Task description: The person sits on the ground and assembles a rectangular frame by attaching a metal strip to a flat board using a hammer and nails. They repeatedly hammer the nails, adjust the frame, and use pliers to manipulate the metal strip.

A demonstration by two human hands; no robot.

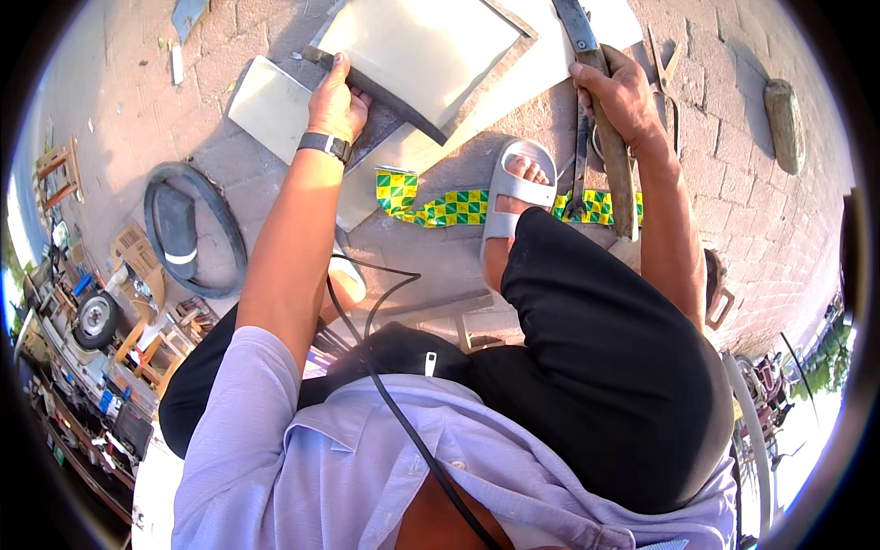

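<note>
My left hand (339,110) grips the near-left edge of a cream panel with a dark frame (422,55), thumb on top and fingers curled at its side. My right hand (628,103) is closed around a long wooden-handled tool (623,188); a riveted grey metal piece is at its far end, cut off by the top of the view. Beneath and beside that handle lies a dark metal tool (579,165). Scissor-like metal shears (676,78) rest just right of my right hand. A green and yellow checkered strip (449,209) runs along the ground below the panel.
White sheets (270,105) lie under and beside the panel. A black rubber ring (240,234) is on the paving at left, a short log (785,124) at far right. My sandaled foot (524,179) stands on the strip. Wooden pieces and a small wheel (96,319) crowd the left rim.
</note>
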